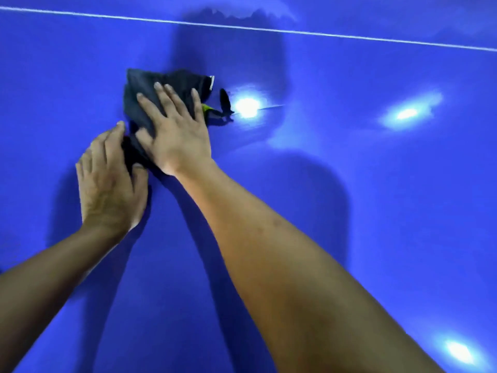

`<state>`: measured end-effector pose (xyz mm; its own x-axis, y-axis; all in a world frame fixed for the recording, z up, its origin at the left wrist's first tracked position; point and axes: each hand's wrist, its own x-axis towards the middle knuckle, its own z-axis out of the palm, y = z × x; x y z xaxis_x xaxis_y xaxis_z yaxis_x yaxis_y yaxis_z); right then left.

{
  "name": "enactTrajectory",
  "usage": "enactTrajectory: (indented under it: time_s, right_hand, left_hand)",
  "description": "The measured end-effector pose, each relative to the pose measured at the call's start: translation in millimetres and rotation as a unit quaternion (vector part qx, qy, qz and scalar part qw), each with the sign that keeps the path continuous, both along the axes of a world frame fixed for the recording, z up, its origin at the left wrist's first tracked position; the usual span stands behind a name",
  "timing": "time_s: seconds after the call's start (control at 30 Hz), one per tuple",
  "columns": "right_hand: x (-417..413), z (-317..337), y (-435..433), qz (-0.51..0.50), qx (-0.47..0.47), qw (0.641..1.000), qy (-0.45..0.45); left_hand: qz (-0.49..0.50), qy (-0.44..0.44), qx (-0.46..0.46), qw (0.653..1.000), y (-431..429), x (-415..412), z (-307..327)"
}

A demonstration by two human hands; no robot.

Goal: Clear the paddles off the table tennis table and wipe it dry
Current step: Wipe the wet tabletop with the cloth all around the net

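Both my bare forearms reach out over the glossy blue table tennis table (349, 211), and my left hand (111, 184) sits nearest, fingers curled and pinching the near corner of a crumpled dark grey cloth (158, 90). Just past it my right hand (174, 133) lies flat on top of that rag, fingers spread wide, pressing it onto the tabletop left of centre. Farther off a thin white line (269, 29) crosses the table, with bright lamp glare spots to the right.

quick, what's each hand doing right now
Left hand: closed on the near edge of the dark cloth.
Right hand: open, pressed flat on the cloth, gripping nothing.
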<state>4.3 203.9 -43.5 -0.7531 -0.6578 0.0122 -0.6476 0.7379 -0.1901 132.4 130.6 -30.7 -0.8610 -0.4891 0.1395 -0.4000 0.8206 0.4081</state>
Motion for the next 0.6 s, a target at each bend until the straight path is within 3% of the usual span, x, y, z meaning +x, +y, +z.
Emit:
enactTrajectory:
  time_s: [0.07, 0.2, 0.37, 0.5, 0.6]
  right_hand:
    - [-7.3, 0.5, 32.9, -0.022, -0.014, 1.000, 0.001]
    - [-36.9, 3.4, 152.0, -0.157, -0.025, 0.987, -0.002]
    - [-51.4, 15.2, 322.2, -0.405, -0.015, 0.914, -0.017]
    - [-38.0, 14.2, 320.3, -0.455, -0.014, 0.890, -0.025]
    - [-17.4, 6.8, 244.8, -0.385, -0.008, 0.923, -0.009]
  left_hand:
    - [0.019, -0.028, 0.005, 0.999, 14.7, 38.7, 2.2]
    - [-0.019, -0.101, -0.010, 0.995, 46.3, 121.0, 7.5]
    - [-0.004, -0.124, -0.002, 0.992, 64.3, 193.1, 10.9]
    - [-0.058, -0.092, -0.032, 0.994, 73.9, 238.7, -0.7]
    - [-0.084, -0.100, -0.046, 0.990, 70.9, 252.4, -9.0]
